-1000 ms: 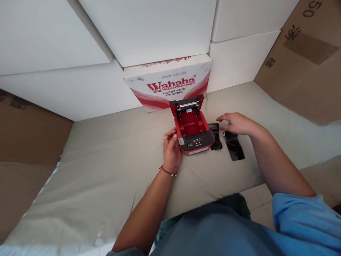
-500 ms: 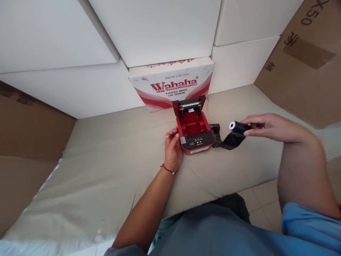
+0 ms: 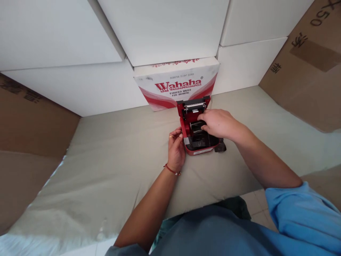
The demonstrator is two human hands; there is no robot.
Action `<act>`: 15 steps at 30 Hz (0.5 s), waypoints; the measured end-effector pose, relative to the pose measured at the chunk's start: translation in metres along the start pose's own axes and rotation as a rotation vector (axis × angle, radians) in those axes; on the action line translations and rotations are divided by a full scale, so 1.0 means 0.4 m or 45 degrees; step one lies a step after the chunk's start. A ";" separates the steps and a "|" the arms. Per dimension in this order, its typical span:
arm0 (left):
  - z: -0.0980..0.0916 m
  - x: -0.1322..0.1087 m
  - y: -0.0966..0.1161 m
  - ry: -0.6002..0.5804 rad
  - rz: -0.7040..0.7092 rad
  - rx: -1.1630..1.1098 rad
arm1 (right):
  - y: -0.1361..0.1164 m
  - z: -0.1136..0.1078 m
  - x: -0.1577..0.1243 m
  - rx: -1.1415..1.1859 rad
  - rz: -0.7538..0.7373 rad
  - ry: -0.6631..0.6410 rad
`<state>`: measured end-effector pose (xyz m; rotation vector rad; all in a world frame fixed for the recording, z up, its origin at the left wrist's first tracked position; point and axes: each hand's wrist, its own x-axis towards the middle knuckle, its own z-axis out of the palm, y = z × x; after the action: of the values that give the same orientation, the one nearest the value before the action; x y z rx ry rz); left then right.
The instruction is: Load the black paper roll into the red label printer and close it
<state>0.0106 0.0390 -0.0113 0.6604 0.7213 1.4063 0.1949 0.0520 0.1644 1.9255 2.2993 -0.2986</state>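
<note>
A small red printer [image 3: 188,132] with its lid raised sits on a beige cloth-covered table [image 3: 106,167]. My left hand [image 3: 176,149] grips the printer's left side, fingers curled on its edge. Over the open bay, my right hand [image 3: 217,122] is closed on a black-wrapped roll [image 3: 196,125], which sits inside the bay with its black strip hanging over the front panel. Another black piece [image 3: 221,146] lies beside the printer's right front corner.
A red and white "Wahaha" box [image 3: 177,83] stands right behind the printer, with white foam blocks [image 3: 160,32] stacked behind it. Brown cartons flank the table at the left [image 3: 29,121] and at the right [image 3: 311,64]. The table's near edge meets tiled floor [image 3: 253,202].
My right hand picked the black-wrapped roll off the table to the right of the printer, lifted it, then carried it left into the open bay. My left hand stayed on the printer.
</note>
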 end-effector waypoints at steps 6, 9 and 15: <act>0.002 -0.001 0.001 -0.015 -0.010 -0.001 | -0.020 0.032 0.026 -0.008 0.044 0.057; 0.003 -0.001 0.003 -0.020 -0.019 0.009 | -0.001 0.053 0.045 0.045 0.013 0.087; 0.007 -0.003 0.005 -0.006 0.004 0.015 | 0.043 0.082 -0.015 0.327 -0.333 0.316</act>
<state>0.0114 0.0377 -0.0080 0.6740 0.7255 1.4044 0.2119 0.0417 0.1329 1.8592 2.8069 -0.4211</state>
